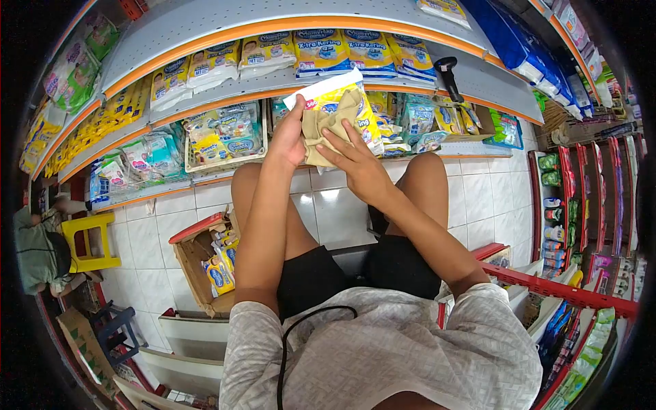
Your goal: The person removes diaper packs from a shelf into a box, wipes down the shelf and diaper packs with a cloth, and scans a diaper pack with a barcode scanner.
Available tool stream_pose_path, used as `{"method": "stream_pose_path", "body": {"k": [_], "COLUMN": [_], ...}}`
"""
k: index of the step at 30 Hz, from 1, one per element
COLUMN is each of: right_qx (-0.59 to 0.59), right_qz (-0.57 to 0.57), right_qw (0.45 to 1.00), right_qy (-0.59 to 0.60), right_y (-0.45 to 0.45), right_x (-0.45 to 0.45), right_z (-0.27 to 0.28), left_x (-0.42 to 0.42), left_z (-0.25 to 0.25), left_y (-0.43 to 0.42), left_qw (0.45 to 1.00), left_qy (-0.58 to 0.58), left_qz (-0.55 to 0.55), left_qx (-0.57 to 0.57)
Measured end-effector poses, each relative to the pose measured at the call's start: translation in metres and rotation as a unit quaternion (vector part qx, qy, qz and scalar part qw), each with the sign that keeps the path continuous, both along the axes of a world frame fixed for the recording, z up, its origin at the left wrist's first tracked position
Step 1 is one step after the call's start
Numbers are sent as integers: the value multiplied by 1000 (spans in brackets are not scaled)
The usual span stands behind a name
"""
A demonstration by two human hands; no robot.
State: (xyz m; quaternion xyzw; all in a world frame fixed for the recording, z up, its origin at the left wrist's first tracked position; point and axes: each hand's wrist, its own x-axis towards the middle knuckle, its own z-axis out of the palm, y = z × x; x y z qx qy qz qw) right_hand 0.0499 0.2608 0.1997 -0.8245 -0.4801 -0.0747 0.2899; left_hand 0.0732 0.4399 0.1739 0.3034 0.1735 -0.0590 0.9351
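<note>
One yellow-and-white pack [331,99] sits between two hands: the left hand [290,134] clasps its left edge; the right hand [359,164], fingers extended, lies over one tan cloth [320,123] on its front. Its white end points shelfward, slightly tilted; the cloth obscures its long axis.

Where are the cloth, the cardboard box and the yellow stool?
Cloth [320,124], head view: creased left part.
Cardboard box [189,271], head view: side wall.
Yellow stool [96,263], head view: one leg.

A yellow stool [96,264] stands on the white tiled floor [478,198].
</note>
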Motion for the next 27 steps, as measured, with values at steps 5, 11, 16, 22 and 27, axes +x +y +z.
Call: {"method": "stream_pose_path", "body": {"k": [5, 11, 16, 22, 27], "right_qx": [8, 39, 305, 467, 565], "right_qz": [17, -42, -207, -138, -147], "right_qw": [999, 972, 803, 824, 761], "right_qy": [28, 229, 469, 289, 283], "right_y": [-10, -28, -45, -35, -39], "right_x": [-10, -12, -7, -12, 0], "right_z": [-8, -45, 0, 49, 70], "left_x": [-2, -3, -16, -20, -40], "left_z": [8, 10, 14, 4, 10], "left_y": [5, 27, 23, -13, -7], "left_qw": [998, 996, 993, 989, 990], "left_qy": [-49, -74, -86, -115, -99], "left_qz": [40, 44, 75, 94, 103], "left_qx": [-26, -26, -11, -28, -8]}}
